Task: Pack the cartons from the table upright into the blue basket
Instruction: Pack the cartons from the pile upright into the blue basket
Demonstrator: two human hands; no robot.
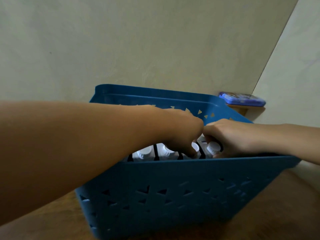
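Cartons [166, 153] sit upright inside the blue basket [173, 193], white screw caps up, in a row just behind the basket's near wall. At least four caps show; dark gaps separate the carton tops. Carton bodies are hidden by the wall. Left hand [181, 134] reaches over the basket's near rim, fingers curled down onto a carton top near the middle of the row; thumb side hidden, so can't tell if it's actually gripping. Right hand [230, 137] comes in over the basket's right end, fingers wrapped around the top of the rightmost carton, cap [213, 147] showing under the fingers. Both hands touch at the knuckles above the row. Basket rests on the brown tabletop [285, 213], tilted in the view, triangle cutouts in its walls. Behind the basket's far right corner, a small blue-purple box [242, 99] on a wooden ledge, against the beige wall [138, 40].
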